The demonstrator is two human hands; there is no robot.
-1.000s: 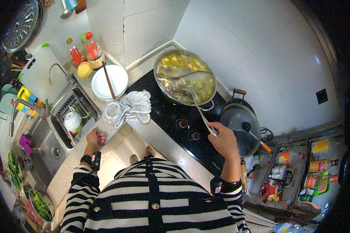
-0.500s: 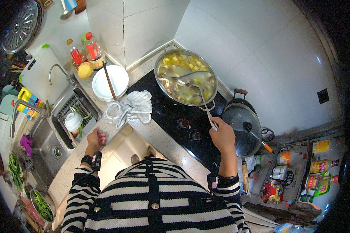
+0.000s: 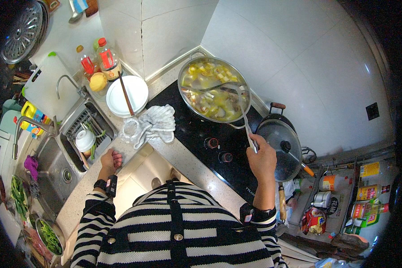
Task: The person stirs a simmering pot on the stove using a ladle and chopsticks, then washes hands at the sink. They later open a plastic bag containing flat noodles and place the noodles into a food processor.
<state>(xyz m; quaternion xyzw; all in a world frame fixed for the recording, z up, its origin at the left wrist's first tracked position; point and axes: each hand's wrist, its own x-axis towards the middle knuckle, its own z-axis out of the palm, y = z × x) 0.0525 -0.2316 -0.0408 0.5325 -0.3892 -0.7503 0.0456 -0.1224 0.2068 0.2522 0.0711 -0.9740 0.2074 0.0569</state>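
My right hand (image 3: 261, 156) grips a long-handled utensil (image 3: 246, 121) in the pot (image 3: 191, 107); my left hand (image 3: 111, 160), empty, hangs half-curled. Ingredients (image 3: 219, 71) are in; stirring looks unfinished.

From here, cloudy yellow broth (image 3: 201, 79) conceals the bowl of a silver metal ladle (image 3: 245, 117); the right hand (image 3: 262, 157) covers its handle's end. A round glass lid (image 3: 272, 154) veils a black wok's (image 3: 278, 117) interior; a black-and-white striped knit cardigan (image 3: 201, 223) is cropped below.
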